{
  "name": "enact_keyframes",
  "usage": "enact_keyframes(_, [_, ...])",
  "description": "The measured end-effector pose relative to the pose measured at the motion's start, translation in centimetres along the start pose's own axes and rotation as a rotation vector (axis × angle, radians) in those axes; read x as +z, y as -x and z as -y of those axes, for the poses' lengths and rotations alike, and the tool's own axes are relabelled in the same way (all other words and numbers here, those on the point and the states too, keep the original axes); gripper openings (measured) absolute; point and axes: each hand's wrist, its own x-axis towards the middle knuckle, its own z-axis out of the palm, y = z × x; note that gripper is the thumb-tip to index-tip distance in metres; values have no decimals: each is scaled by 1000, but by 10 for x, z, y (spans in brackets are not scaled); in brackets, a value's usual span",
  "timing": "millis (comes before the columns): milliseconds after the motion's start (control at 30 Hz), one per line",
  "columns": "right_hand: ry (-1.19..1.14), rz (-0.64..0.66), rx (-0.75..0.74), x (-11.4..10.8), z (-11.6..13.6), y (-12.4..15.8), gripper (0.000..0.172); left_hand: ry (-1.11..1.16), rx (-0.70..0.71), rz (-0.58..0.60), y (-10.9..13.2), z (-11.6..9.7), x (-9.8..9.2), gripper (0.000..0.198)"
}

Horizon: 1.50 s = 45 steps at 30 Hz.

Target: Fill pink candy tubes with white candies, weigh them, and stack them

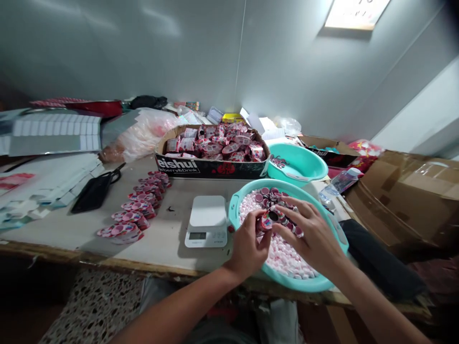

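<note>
My forearms (168, 317) angle up from below, wrists bent, into a teal plastic basin (234, 215). Left hand (247, 249) pinches a small round pink cup (267, 220) above the basin; right hand (308, 234), fingers spread, curves over heaped pink cups (276, 203), grip indeterminate.

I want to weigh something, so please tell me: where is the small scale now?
In the head view, the white digital scale stands on the table, just left of the teal basin and nearer the camera than the black-printed box.
</note>
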Motion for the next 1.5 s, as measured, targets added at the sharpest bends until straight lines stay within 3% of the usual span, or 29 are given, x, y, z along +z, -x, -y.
enact_keyframes(233, [-54, -71, 36, 2, -3, 4, 27, 0, -11, 3, 0, 2, 1, 37])
enact_keyframes(467, [-188, -7, 2, 0, -2, -1, 27, 28, -44, -9, -1, 0, 1, 37])
enact_keyframes(600, [-283, -100, 224, -12, -13, 8, 31, 143, -133, -79, -5, -1, 3, 38])
enact_keyframes(667, [-276, 11, 306, -12, -22, 19, 29, 184, -179, -105, -8, -1, 5, 40])
enact_keyframes(833, [-153, 451, 319, 8, -35, 50, 32, 264, -196, -75, -12, 0, 7, 41])
enact_keyframes(933, [-143, 575, 334, 21, -28, 52, 41, 254, -176, -65, -12, 2, 7, 42])
enact_keyframes(1000, [-141, 605, 321, 28, -21, 47, 38, 232, -157, -53, -12, 2, 6, 41])
enact_keyframes(1200, [-287, 527, 325, 40, -19, 37, 11, 113, -77, 1, -9, 4, 4, 40])
enact_keyframes(1500, [-477, 364, 469, 29, -46, 39, 22, 12, -31, -2, -5, 6, 3, 38])
